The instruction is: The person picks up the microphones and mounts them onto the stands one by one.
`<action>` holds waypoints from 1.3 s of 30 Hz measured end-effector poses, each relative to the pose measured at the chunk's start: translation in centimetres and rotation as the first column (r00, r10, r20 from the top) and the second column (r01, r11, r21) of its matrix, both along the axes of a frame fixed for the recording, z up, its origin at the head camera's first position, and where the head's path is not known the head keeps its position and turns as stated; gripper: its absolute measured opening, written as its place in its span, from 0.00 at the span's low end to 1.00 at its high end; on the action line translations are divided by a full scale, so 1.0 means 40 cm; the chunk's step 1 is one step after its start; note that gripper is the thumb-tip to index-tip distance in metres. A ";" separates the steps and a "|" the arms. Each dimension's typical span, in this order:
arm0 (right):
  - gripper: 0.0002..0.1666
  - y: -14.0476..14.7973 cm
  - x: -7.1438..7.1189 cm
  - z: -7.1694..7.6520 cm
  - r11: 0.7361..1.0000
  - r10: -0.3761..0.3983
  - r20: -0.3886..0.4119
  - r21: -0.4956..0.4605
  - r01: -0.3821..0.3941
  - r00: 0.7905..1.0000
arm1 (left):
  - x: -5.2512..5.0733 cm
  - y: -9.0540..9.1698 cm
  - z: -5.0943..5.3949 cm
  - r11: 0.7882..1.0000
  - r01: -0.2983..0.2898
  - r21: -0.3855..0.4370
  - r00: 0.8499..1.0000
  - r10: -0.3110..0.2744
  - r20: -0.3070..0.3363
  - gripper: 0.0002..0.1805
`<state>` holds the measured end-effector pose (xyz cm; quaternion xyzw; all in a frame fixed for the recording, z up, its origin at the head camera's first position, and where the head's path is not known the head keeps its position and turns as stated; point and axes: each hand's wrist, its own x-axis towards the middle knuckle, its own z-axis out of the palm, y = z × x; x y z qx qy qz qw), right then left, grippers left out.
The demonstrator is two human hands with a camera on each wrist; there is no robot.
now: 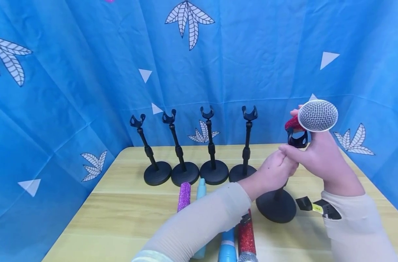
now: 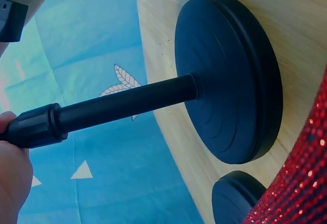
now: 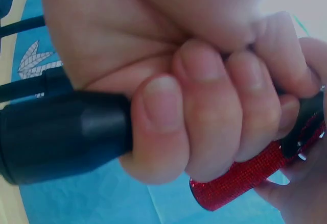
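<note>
My left hand point(image 1: 273, 169) grips the upper pole of the rightmost black microphone stand point(image 1: 276, 206), fingers curled round it just under the clip. A red glitter microphone point(image 1: 318, 115) with a silver mesh head is in my right hand point(image 1: 328, 158), its head towards me. Its handle is at the stand's clip point(image 1: 297, 141); how far it sits in the clip I cannot tell. In the right wrist view the red handle point(image 3: 240, 180) sticks out beyond the curled left fingers point(image 3: 209, 112). The left wrist view shows the stand's round base point(image 2: 230, 81) on the table.
Several black stands with bare clips, one of them a stand point(image 1: 214, 171), line the table's back. A purple microphone point(image 1: 184, 196), a teal one point(image 1: 201, 189), a blue one point(image 1: 227, 251) and another red one point(image 1: 246, 236) lie in front, partly under the left sleeve. Blue curtain point(image 1: 258, 54) surrounds the table.
</note>
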<state>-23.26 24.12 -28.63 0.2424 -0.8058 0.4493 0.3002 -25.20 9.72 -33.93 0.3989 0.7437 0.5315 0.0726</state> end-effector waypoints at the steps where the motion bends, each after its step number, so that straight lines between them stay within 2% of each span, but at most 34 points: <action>1: 0.55 -0.002 0.000 0.000 1.000 -0.006 0.000 0.003 0.006 1.000 | 0.000 0.000 0.000 1.000 -0.012 -0.003 1.000 0.012 0.003 0.30; 3: 0.54 -0.008 0.001 -0.001 1.000 -0.019 -0.004 0.004 0.019 1.000 | 0.003 -0.001 -0.001 0.999 -0.038 -0.009 0.999 0.038 0.018 0.31; 7: 0.52 -0.018 0.004 -0.002 0.999 -0.041 -0.066 0.015 0.042 0.997 | 0.010 0.003 -0.006 0.997 -0.073 0.010 0.997 0.073 0.036 0.29; 9: 0.51 -0.020 0.004 -0.001 0.998 -0.059 -0.107 0.016 0.061 0.992 | 0.012 0.006 -0.008 0.996 -0.087 0.025 0.996 0.086 0.021 0.28; 12: 0.52 -0.023 0.005 -0.004 0.995 -0.094 -0.114 0.003 0.095 0.989 | 0.015 0.008 -0.015 0.993 -0.108 0.042 0.994 0.108 0.003 0.26; 15: 0.55 -0.023 0.005 -0.006 0.995 -0.101 -0.044 -0.024 0.100 0.994 | 0.015 0.006 -0.021 0.992 -0.114 0.058 0.993 0.115 -0.017 0.26; 19: 0.62 -0.017 0.006 -0.003 0.996 -0.077 0.096 -0.033 0.080 0.992 | 0.010 0.003 -0.028 0.992 -0.099 0.077 0.993 0.104 -0.062 0.26; 22: 0.66 -0.015 0.008 0.004 0.996 -0.081 0.125 -0.020 0.084 0.989 | 0.006 0.005 -0.026 0.993 -0.082 0.080 0.993 0.088 -0.077 0.25; 26: 0.62 -0.016 0.014 0.007 0.992 -0.122 0.084 -0.010 0.124 0.989 | 0.006 0.010 -0.018 0.995 -0.063 0.082 0.996 0.068 -0.065 0.21; 29: 0.54 -0.015 0.015 0.005 0.983 -0.181 0.041 0.011 0.181 0.983 | 0.008 0.014 -0.014 0.995 -0.076 0.066 0.995 0.079 -0.056 0.21; 32: 0.50 -0.011 0.014 0.003 0.972 -0.228 -0.037 0.049 0.229 0.973 | 0.011 0.014 -0.011 0.994 -0.102 0.037 0.994 0.103 -0.026 0.23; 35: 0.50 -0.007 0.014 0.000 0.964 -0.243 -0.116 0.085 0.253 0.963 | 0.015 0.012 -0.010 0.993 -0.115 0.026 0.993 0.115 -0.001 0.24; 39: 0.49 -0.003 0.012 -0.008 0.962 -0.230 -0.170 0.107 0.250 0.958 | 0.019 0.009 -0.015 0.993 -0.116 0.037 0.993 0.117 -0.005 0.24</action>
